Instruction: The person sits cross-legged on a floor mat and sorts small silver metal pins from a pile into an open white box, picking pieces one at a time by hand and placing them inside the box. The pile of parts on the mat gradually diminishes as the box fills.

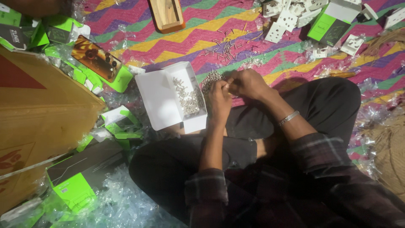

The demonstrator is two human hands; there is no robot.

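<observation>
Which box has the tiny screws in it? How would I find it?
Start at the zigzag striped mat, then look just beside the person's left hand. There sits an open white box with silvery screws heaped inside. The other boxes around it are green and shut; this one is plain white, lid flipped open.

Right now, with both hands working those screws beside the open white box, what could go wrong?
1. The left hand and right hand meet right at the white box edge; a nudge could tip its screws out.
2. Loose screws lie scattered on the zigzag mat; more could get lost in that pattern or in the clear plastic wrappers.
3. Dim light makes small parts hard to see.
</observation>
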